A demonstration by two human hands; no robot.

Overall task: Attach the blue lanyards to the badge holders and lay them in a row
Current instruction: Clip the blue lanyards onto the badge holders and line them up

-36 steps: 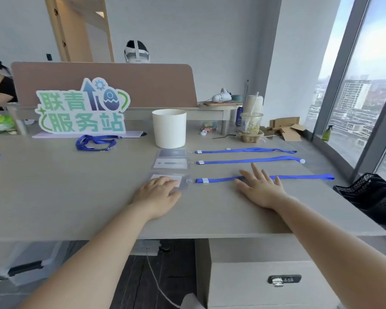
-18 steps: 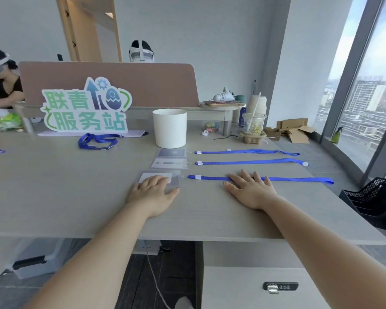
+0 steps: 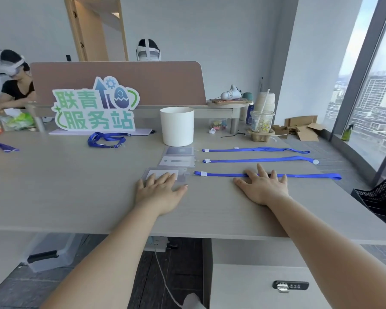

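Three clear plastic badge holders are lying in a column on the pale wood-grain tabletop (image 3: 76,186), each with a flat blue fabric lanyard stretching away to its right. My left hand (image 3: 159,191) is resting palm down on the tabletop, its fingers (image 3: 163,178) slightly spread and lying flat over the near edge of the nearest clear badge holder (image 3: 165,173), pinching nothing. My right hand (image 3: 263,188) is also lying flat, fingers (image 3: 260,171) fanned apart, with the fingertips pressing across the nearest blue lanyard (image 3: 310,175). That lanyard is running straight from a white clip end just beside the holder out to a folded loop at the far right. Whether its clip is actually hooked into the holder's slot I cannot tell, as the join is small and blurred.

Beyond it, the middle blue lanyard (image 3: 259,160) is lying beside the middle badge holder (image 3: 177,161), and the farthest blue lanyard (image 3: 254,149) is lying beside the farthest badge holder (image 3: 179,150), all three strips roughly parallel and apart from one another. A white cylindrical tub (image 3: 177,126) is standing upright just behind the farthest holder. To the left, a bundled blue lanyard (image 3: 105,140) is sitting in front of a green and blue cut-out sign with Chinese characters (image 3: 96,108). A clear plastic drink cup with a straw (image 3: 262,121) is standing in a cardboard carrier near the tabletop's far right.
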